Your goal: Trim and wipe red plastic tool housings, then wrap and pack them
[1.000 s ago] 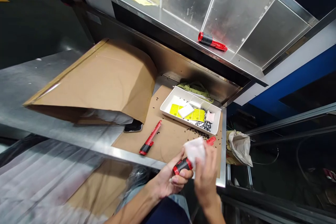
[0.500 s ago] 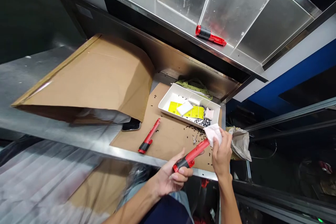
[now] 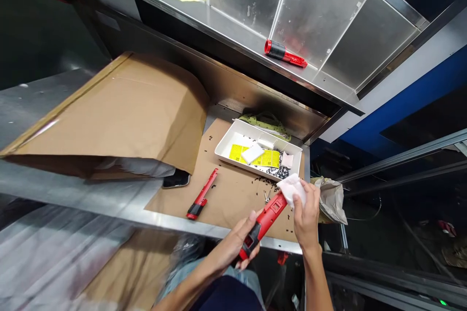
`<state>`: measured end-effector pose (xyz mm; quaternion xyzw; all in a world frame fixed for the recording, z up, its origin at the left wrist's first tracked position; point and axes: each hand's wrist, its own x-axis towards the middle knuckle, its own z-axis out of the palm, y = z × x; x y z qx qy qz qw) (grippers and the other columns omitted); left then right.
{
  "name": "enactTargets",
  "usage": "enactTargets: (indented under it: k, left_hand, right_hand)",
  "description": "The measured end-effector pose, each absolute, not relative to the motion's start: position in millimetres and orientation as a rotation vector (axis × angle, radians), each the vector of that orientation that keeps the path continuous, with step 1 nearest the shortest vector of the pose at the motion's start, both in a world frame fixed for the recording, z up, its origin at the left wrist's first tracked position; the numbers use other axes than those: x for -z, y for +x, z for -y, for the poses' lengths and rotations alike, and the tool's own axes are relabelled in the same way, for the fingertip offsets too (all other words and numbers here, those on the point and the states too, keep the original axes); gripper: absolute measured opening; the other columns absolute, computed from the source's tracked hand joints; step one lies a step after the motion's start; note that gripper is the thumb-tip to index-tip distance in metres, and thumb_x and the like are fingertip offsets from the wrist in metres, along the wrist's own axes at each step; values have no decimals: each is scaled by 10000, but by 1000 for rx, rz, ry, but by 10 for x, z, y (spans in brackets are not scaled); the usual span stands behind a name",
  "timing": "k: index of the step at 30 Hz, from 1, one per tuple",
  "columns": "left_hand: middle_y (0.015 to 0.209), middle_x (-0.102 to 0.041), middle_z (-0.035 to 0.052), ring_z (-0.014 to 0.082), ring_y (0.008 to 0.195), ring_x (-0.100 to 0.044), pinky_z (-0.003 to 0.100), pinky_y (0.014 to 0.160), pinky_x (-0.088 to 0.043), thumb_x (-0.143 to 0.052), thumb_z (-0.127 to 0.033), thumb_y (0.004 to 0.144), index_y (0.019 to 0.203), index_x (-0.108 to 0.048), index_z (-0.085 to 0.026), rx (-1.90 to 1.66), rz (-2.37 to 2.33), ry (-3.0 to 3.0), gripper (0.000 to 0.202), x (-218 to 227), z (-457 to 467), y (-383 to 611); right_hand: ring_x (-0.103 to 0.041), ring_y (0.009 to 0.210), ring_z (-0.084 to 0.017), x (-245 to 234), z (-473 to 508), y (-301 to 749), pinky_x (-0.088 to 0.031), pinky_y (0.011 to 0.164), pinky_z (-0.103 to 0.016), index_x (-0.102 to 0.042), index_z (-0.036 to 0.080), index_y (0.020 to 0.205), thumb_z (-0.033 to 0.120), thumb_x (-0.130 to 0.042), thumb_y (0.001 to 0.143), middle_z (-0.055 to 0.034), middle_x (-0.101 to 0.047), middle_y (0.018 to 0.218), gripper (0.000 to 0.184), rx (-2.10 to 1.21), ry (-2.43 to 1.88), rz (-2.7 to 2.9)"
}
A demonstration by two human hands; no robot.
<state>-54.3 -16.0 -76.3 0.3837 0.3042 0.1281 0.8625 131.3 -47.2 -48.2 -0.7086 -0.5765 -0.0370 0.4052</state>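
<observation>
My left hand (image 3: pixel 239 240) is wrapped round the black-banded lower end of a red-and-black plastic tool housing (image 3: pixel 269 215), which slants up to the right. My right hand (image 3: pixel 307 209) pinches a white cloth (image 3: pixel 292 188) against the housing's upper end, covering its tip. A second red-and-black housing piece (image 3: pixel 203 194) lies on the brown cardboard sheet (image 3: pixel 170 204) to the left. Just behind my hands stands a white tray (image 3: pixel 223 154) with yellow labels (image 3: pixel 270 159), a white block (image 3: pixel 252 154), a pinkish pad (image 3: pixel 286 160) and many small dark parts (image 3: pixel 280 172).
Left on the bench is a large open cardboard box (image 3: pixel 146 107), with a dark phone (image 3: pixel 176 179) by its opening. Another red-and-black housing (image 3: pixel 285 54) rests on the metal shelf (image 3: pixel 233 31) above. Small black bits lie scattered on the cardboard. A paper bag (image 3: pixel 332 199) hangs at the right edge.
My left hand has turned the housing, so a different face with a rectangular slot now shows. The cloth still sits at its upper end. The whole view has shifted slightly.
</observation>
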Motion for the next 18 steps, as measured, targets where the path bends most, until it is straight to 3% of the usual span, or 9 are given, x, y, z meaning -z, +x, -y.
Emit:
enactTargets:
  k: [2, 5, 9, 13, 15, 18]
  left_hand:
    - [436, -485, -83, 79, 307, -401, 132, 296, -286, -547, -848, 672, 1548, -94, -96, -315, -635, 924, 1240, 770, 161, -537]
    - [445, -460, -97, 81, 324, -409, 153, 319, -347, -624, -798, 660, 1545, -132, -90, -317, -646, 1030, 1236, 749, 180, -535]
    - [521, -474, -77, 80, 375, -424, 173, 365, -377, -638, -672, 750, 1532, -245, -109, -310, -706, 1159, 1041, 674, 220, -552]
    - [814, -671, 25, 86, 408, -471, 215, 410, -412, -607, -512, 830, 1517, -332, -176, -314, -786, 1370, 813, 621, 227, -560]
    - [1010, -715, 68, 130, 503, -567, 253, 508, -492, -605, -469, 832, 1496, -390, -207, -330, -799, 1468, 745, 613, 220, -559]
    - [1169, -705, 60, 227, 822, -684, 309, 774, -550, -608, -424, 827, 1457, -460, -226, -367, -826, 1575, 677, 623, 214, -557]
  right_hand:
    - [-570, 1098, -234, 468, 527, 1366, -485, 890, -386, -520, 184, 1271, 354, -429, 987, -130, -536, 1189, 342, 74, -1788, 1477]
    - [-611, 1054, -224, 426, 632, 1395, -497, 871, -363, -503, 201, 1294, 363, -516, 959, -111, -610, 1200, 372, 65, -1788, 1505]
    - [-641, 929, -212, 318, 702, 1306, -505, 804, -334, -593, 187, 1160, 276, -530, 950, -88, -679, 1049, 237, 120, -1777, 1527]
    - [-644, 909, -193, 219, 680, 1270, -493, 770, -296, -617, 186, 1081, 129, -422, 948, -79, -689, 996, 243, 158, -1708, 1724]
    - [-650, 866, -191, 213, 672, 1290, -484, 739, -288, -619, 183, 1065, 124, -415, 941, -72, -697, 970, 246, 180, -1750, 1763]
    - [-646, 752, -189, 259, 676, 1277, -453, 659, -278, -623, 187, 1004, 171, -440, 934, -44, -697, 864, 197, 214, -1843, 1710]
